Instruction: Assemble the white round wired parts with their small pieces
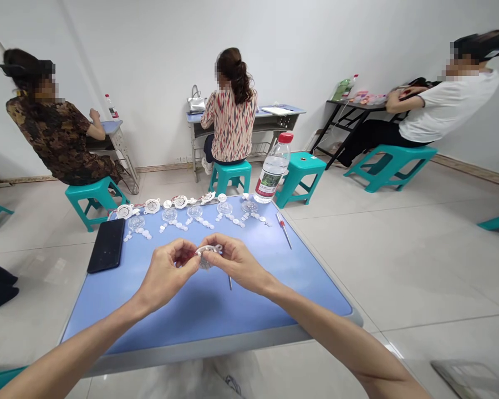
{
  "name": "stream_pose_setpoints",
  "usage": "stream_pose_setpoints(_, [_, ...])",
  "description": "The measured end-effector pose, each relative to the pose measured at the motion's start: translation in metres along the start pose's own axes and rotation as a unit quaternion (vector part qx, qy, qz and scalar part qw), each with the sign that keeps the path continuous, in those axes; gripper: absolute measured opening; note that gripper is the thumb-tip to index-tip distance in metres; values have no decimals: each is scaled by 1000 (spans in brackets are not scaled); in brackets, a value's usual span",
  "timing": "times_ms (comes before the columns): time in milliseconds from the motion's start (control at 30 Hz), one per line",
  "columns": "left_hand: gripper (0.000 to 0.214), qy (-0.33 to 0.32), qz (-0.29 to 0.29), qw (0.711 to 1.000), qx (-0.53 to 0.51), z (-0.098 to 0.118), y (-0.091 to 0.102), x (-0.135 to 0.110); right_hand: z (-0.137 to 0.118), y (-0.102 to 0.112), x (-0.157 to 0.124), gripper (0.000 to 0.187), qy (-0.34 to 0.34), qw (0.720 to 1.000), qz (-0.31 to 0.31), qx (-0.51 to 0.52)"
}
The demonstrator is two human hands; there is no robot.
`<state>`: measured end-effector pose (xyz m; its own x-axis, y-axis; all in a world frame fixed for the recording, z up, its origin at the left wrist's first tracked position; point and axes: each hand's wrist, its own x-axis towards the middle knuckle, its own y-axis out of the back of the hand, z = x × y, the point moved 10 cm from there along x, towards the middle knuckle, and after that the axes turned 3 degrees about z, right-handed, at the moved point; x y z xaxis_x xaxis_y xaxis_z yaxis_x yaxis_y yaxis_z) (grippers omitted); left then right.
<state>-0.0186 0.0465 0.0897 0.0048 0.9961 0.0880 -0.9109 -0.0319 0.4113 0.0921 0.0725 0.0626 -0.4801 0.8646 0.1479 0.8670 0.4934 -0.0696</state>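
Above the middle of the blue table (158, 316), both my hands hold one round white plastic part (208, 258) with a small loop at its edge. My left hand (168, 271) pinches its left side between thumb and fingers; something red shows behind those fingers. On the other side my right hand (239, 263) grips it with the thumb across the front. A thin metal shaft (230, 284) shows just below my right hand; its other end is hidden. Beyond my hands lie similar white round parts (152, 206) with red wires, and transparent discs (194, 212) with small white pieces.
A black phone (106, 246) lies at the table's left edge. At the back right corner stands a water bottle (272, 170), with a red-and-clear screwdriver (283, 229) near it. Three people sit on green stools (230, 176) at other desks along the wall.
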Motion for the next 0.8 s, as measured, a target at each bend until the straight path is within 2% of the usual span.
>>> stream_pose_setpoints(167, [23, 48, -57, 995, -68, -7, -5, 4, 1, 0, 1, 32, -24, 1000, -13, 5])
stream_pose_setpoints(267, [24, 49, -84, 992, -81, -5, -4, 6, 1, -2, 0, 34, -39, 999, -26, 10])
stream_pose_setpoints(467, [29, 67, -72, 992, -77, -13, -1, 8, 2, -5, -1, 34, -54, 997, -45, 10])
stream_pose_setpoints(800, [22, 75, -77, 992, -66, -13, -2, 12, 6, -5, 1, 34, -77, 993, -48, 79])
